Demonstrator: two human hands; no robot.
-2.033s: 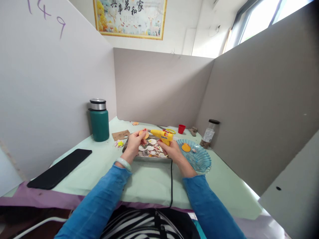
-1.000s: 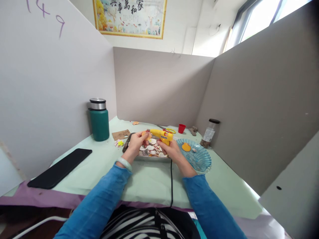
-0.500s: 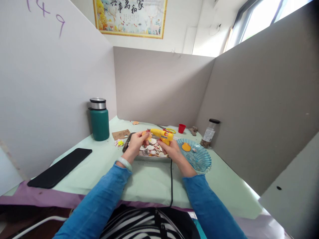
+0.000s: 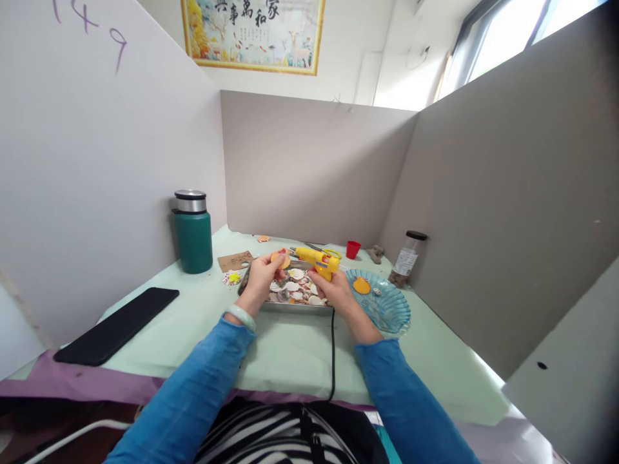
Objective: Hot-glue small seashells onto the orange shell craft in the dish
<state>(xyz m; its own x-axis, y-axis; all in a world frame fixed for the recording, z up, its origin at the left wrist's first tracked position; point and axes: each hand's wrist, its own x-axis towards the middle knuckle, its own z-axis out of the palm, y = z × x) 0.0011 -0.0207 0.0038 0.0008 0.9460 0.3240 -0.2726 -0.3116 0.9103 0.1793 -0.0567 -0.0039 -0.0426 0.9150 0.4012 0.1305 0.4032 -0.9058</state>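
Note:
My left hand (image 4: 264,276) is closed on a small orange shell-like piece (image 4: 281,260), pinched between thumb and fingers; a bit of red shows at its top. In my right hand (image 4: 336,291) is a yellow hot glue gun (image 4: 316,259), gripped by its handle. The gun's nozzle points left, close to the orange piece with a slight gap. Under both hands lies a metal tray (image 4: 300,309) filled with shells (image 4: 294,287), partly hidden by my hands. A black cord (image 4: 333,361) runs from below the gun to the table's front edge.
Right of the tray sits a blue glass plate (image 4: 394,308) with an orange shell (image 4: 361,285). Behind stand a red cup (image 4: 353,249), scissors (image 4: 331,253) and a jar (image 4: 407,259). At left are a green bottle (image 4: 193,235), a black phone-like slab (image 4: 118,325) and brown card (image 4: 235,261).
The glue gun has drawn slightly right and up, away from the orange piece. My left hand has shifted a little left, still pinching the piece.

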